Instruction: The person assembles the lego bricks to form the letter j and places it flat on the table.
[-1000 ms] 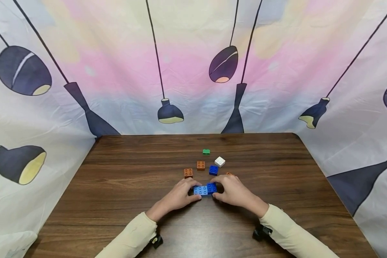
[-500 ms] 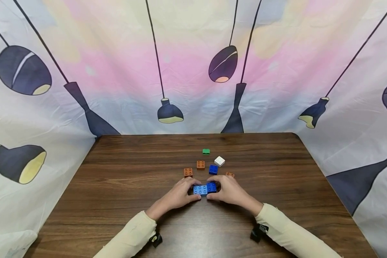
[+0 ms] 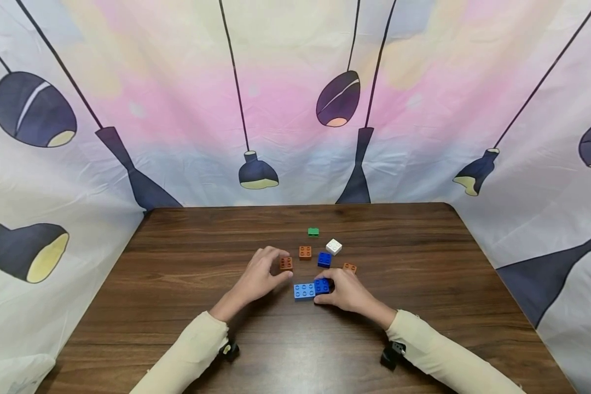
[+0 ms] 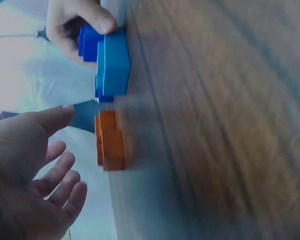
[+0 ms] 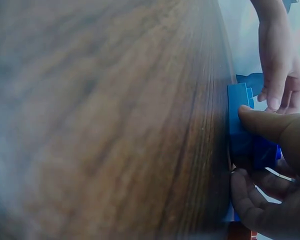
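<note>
Here we are at the right hand (image 3: 349,291), and its thumb and fingers have a firm pinch on the dark blue brick (image 3: 321,286). That brick sits raised at the right end of the light blue brick (image 3: 304,291), and in the right wrist view we see the thumb reaching onto the light blue side too. The joined pair rests on the near-middle of the tabletop, studs up.

Over to the left, the left hand (image 3: 258,278) is loose, fingers and thumb spread around the near orange brick (image 3: 286,264); it grasps nothing, and whether a fingertip brushes that brick we can't tell. The brick lies flat on the table, just far and left of the blue pair.

Moving outward, we find the middle orange brick (image 3: 305,253) a little farther and to the right, then the loose blue brick (image 3: 324,259) beside it, with the white brick (image 3: 334,247) turned at an angle just far and right of that. The right orange brick (image 3: 349,267) peeks out beyond the right hand, partly covered. Farthest of all is the green brick (image 3: 313,232).

Under everything we have the dark wooden table (image 3: 177,273), and along its far edge a pastel cloth (image 3: 187,82) printed with dark hanging lamps.
</note>
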Demonstrator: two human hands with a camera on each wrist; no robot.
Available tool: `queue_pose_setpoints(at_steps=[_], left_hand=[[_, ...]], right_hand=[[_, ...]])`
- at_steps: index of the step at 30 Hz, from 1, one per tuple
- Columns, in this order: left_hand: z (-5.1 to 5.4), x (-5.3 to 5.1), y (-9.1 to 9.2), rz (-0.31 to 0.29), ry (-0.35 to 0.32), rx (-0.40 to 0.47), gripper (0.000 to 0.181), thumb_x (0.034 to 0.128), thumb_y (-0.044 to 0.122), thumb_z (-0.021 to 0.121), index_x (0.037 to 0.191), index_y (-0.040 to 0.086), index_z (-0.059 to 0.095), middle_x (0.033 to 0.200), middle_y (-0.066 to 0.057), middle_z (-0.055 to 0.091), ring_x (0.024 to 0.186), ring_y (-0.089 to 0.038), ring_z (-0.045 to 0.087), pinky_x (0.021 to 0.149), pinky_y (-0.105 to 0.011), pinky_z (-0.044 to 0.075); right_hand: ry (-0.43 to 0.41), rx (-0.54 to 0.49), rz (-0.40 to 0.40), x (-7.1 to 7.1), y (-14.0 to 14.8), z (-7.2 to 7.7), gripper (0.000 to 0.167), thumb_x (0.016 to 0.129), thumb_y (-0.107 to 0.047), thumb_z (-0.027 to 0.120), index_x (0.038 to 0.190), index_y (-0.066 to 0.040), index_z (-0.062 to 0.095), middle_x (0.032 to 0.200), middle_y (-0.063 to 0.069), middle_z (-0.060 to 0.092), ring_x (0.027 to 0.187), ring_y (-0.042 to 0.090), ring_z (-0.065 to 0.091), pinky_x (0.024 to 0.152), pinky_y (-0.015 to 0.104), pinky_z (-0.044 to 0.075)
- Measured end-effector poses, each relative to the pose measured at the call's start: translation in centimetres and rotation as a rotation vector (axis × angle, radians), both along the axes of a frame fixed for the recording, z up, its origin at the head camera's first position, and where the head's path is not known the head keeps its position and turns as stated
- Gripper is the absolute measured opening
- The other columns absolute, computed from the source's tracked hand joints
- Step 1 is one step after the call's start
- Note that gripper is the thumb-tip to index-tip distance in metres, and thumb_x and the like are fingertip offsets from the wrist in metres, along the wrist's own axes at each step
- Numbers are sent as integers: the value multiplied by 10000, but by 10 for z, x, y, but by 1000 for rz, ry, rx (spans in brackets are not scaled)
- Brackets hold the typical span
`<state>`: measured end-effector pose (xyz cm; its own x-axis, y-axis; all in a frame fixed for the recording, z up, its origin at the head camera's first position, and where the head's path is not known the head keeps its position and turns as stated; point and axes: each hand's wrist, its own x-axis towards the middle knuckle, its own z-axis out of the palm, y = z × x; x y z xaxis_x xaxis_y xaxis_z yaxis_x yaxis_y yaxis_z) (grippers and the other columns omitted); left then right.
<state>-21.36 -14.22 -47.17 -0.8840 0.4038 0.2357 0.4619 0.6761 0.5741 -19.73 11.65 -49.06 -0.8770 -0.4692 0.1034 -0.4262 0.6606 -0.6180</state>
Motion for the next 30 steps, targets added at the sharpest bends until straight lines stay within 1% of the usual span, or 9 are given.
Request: queue_pose_setpoints(at_steps=[2, 3, 7, 12, 19, 25, 28, 30], left_hand=[[-1, -4, -2, 9, 0, -4, 458, 896, 260, 813, 1288, 74, 664, 1265, -92, 636, 1096, -283, 560, 939, -470, 450], [-1, -6, -3, 9, 0, -9, 483, 892, 267, 817, 1303, 70, 657, 1286, -97, 629, 1101, -289, 551, 905, -465, 455], [-4, -13, -6, -3, -16, -37, 562, 885, 283, 823, 1354, 45, 625, 1351, -131, 607, 1161, -320, 546, 960, -512, 455], [-8, -20, -7, -16, -28, -78, 556, 885, 301, 822, 1346, 53, 630, 1352, -131, 611, 1235, -325, 549, 1039, -528, 422], [-12, -24, -8, -9, -68, -108, 532, 898, 311, 808, 1337, 67, 634, 1338, -128, 620, 1266, -335, 537, 1096, -531, 377], [-15, -26, -7, -11, -74, -118, 535, 903, 322, 801, 1337, 59, 633, 1313, -124, 634, 1228, -320, 556, 1083, -522, 388], [-15, -27, -7, -8, -81, -121, 520, 905, 322, 799, 1330, 67, 639, 1305, -115, 639, 1227, -316, 561, 1092, -520, 383], [-16, -27, -8, -8, -72, -118, 492, 905, 308, 800, 1306, 64, 652, 1289, -114, 648, 1225, -317, 569, 1109, -530, 368]], right_hand=[[-3, 2, -1, -1, 0, 0, 392, 781, -272, 908, 1102, -104, 760, 1063, 38, 748, 956, 172, 664, 836, 434, 501], [0, 7, 0, -1, 0, 0, 390, 781, -272, 908, 1100, -103, 760, 1060, 36, 748, 954, 171, 664, 832, 430, 505], [6, 17, 8, -1, 0, -1, 387, 786, -272, 905, 1102, -103, 760, 1056, 33, 745, 953, 172, 667, 827, 413, 517], [3, 19, 13, -3, 0, -2, 388, 791, -274, 901, 1110, -105, 759, 1063, 29, 745, 965, 170, 669, 834, 408, 522], [-4, 23, 6, -3, -1, -1, 398, 783, -272, 907, 1109, -95, 762, 1078, 53, 743, 989, 209, 669, 845, 433, 526], [1, 25, 6, -3, 0, -1, 393, 787, -280, 904, 1109, -105, 762, 1059, 36, 742, 949, 168, 663, 806, 396, 528], [-7, 21, 3, -3, 0, -2, 392, 790, -278, 902, 1114, -108, 763, 1060, 31, 742, 946, 154, 658, 804, 383, 526], [0, 22, 8, -3, -1, -2, 391, 789, -278, 903, 1111, -106, 763, 1057, 29, 742, 940, 153, 658, 797, 376, 523]])
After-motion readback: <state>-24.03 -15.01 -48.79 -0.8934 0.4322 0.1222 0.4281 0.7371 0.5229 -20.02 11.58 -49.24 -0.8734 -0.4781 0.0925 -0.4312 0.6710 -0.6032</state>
